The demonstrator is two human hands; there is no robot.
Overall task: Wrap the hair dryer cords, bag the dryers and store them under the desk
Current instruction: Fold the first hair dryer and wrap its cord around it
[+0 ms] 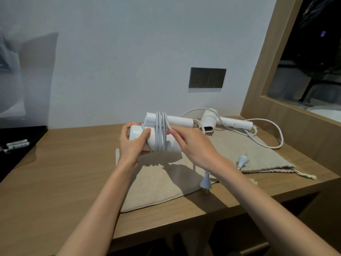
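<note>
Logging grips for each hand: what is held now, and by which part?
Left hand grips the folded hair dryer by its barrel end; right hand pinches its wrapped cord.

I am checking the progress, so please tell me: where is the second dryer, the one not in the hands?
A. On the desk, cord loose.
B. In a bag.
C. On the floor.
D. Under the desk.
A: the second dryer lies on the desk by the wall, its cord loose.
</note>
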